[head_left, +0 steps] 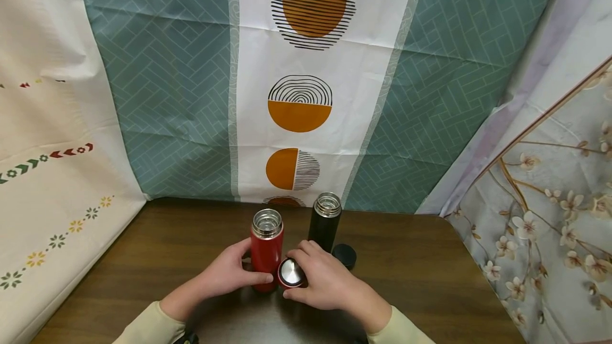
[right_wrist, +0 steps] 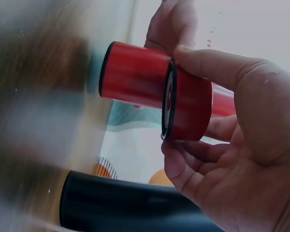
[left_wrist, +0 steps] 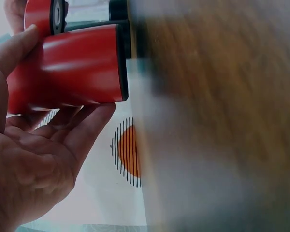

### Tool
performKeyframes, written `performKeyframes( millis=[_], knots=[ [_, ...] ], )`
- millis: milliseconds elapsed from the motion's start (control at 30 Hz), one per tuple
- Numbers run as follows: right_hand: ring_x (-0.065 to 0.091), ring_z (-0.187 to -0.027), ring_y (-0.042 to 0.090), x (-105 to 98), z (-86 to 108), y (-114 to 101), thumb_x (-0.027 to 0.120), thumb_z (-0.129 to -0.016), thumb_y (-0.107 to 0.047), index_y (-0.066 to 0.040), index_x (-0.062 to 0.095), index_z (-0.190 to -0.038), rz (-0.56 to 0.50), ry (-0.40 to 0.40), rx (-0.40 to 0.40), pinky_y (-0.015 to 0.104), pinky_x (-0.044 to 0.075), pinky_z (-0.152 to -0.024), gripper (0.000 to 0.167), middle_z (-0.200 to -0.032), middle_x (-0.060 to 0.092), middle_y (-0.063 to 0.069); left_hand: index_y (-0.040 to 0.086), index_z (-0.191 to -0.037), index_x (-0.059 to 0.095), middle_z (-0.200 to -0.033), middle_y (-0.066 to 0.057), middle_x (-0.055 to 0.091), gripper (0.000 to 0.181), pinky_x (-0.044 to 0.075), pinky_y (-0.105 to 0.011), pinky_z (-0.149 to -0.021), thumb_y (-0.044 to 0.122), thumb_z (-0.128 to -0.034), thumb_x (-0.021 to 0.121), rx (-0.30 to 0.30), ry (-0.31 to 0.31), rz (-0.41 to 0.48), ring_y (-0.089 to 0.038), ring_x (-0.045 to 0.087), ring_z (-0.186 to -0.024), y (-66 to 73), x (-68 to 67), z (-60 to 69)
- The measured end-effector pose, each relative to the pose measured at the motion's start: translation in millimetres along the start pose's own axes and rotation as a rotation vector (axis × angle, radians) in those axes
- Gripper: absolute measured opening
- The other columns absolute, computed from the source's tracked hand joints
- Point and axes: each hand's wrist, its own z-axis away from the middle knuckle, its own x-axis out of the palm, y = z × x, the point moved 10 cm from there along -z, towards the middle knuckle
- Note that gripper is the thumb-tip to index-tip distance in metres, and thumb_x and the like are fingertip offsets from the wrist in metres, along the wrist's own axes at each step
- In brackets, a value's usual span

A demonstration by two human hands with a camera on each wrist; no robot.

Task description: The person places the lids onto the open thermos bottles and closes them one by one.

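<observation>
My left hand (head_left: 227, 271) grips a red insulated bottle (head_left: 266, 251) round its body, thumb in front. The bottle is upright and uncapped, its steel mouth (head_left: 268, 222) showing in the head view. Close to its right side, my right hand (head_left: 327, 279) holds a red lid (right_wrist: 192, 106) between thumb and fingers. The lid's silver top (head_left: 291, 272) faces up in the head view, and its black-edged underside shows in the right wrist view. Whether the red bottle's base (left_wrist: 122, 63) touches the table cannot be told.
Behind my right hand stands a black insulated bottle (head_left: 324, 227), also uncapped. A black lid (head_left: 345, 255) lies to its right on the brown wooden table (head_left: 406, 275). Patterned cloth hangs (head_left: 296, 137) along the back and both sides.
</observation>
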Motion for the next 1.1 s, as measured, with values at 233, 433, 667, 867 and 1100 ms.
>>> performKeyframes(
  millis=[233, 433, 667, 867, 1100],
  knots=[
    [0.055, -0.114, 0.010, -7, 7.0, 4, 0.092, -0.092, -0.046, -0.015, 0.070, -0.137, -0.013, -0.035, -0.003, 0.025, 0.055, -0.094, 0.060, -0.125, 0.063, -0.007, 0.017, -0.142, 0.065, -0.131, 0.006, 0.074, 0.066, 0.059, -0.039, -0.100, 0.039, -0.0886, 0.096, 0.018, -0.034, -0.040, -0.024, 0.070, -0.123, -1.3, 12.0, 0.8],
    [0.055, -0.112, 0.009, -20, 11.5, 5, 0.092, -0.092, -0.045, -0.014, 0.069, -0.137, -0.026, -0.021, -0.014, 0.025, 0.055, -0.094, 0.060, -0.125, 0.065, -0.002, 0.016, -0.141, 0.066, -0.129, 0.007, 0.074, 0.066, 0.059, -0.037, -0.099, 0.038, -0.0881, 0.097, 0.033, -0.046, -0.039, -0.024, 0.070, -0.123, 5.3, 18.1, 2.6],
    [0.057, -0.111, 0.010, -34, 15.5, 6, 0.094, -0.089, -0.043, -0.015, 0.070, -0.137, -0.016, 0.014, -0.009, 0.027, 0.056, -0.093, 0.060, -0.121, 0.062, -0.007, 0.014, -0.142, 0.065, -0.130, 0.006, 0.074, 0.066, 0.058, -0.040, -0.101, 0.036, -0.0891, 0.096, 0.024, -0.080, -0.021, -0.022, 0.070, -0.122, 10.8, 26.5, 5.0],
    [0.058, -0.111, 0.008, -47, 19.5, 5, 0.095, -0.088, -0.040, -0.015, 0.070, -0.137, -0.054, 0.040, -0.022, 0.026, 0.055, -0.094, 0.060, -0.121, 0.060, -0.011, 0.017, -0.143, 0.065, -0.132, 0.008, 0.073, 0.065, 0.057, -0.038, -0.101, 0.035, -0.0892, 0.096, 0.028, -0.097, -0.016, -0.019, 0.069, -0.121, 12.8, 32.9, 7.6],
    [0.058, -0.110, 0.005, -63, 26.1, 2, 0.097, -0.086, -0.035, -0.017, 0.071, -0.137, -0.096, 0.087, -0.040, 0.026, 0.056, -0.093, 0.060, -0.120, 0.061, -0.011, 0.019, -0.140, 0.066, -0.130, 0.011, 0.073, 0.064, 0.057, -0.038, -0.102, 0.038, -0.0876, 0.097, 0.050, -0.105, -0.026, -0.018, 0.069, -0.122, 16.6, 39.2, 9.1]
  ],
)
